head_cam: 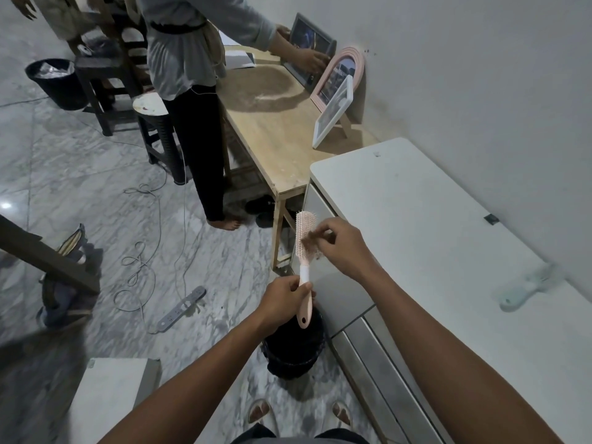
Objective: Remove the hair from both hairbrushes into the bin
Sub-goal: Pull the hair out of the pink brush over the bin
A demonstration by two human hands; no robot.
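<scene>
My left hand grips the handle of a pink hairbrush and holds it upright above a black bin on the floor. Brown hair clings to the bristles. My right hand pinches that clump of hair at the brush head. A second, pale blue hairbrush lies on the white cabinet top to the right, blurred.
Another person stands at a wooden table ahead, handling picture frames. A second dark bin and stools sit at the far left. Cables and a power strip lie on the marble floor. My sandalled feet are below.
</scene>
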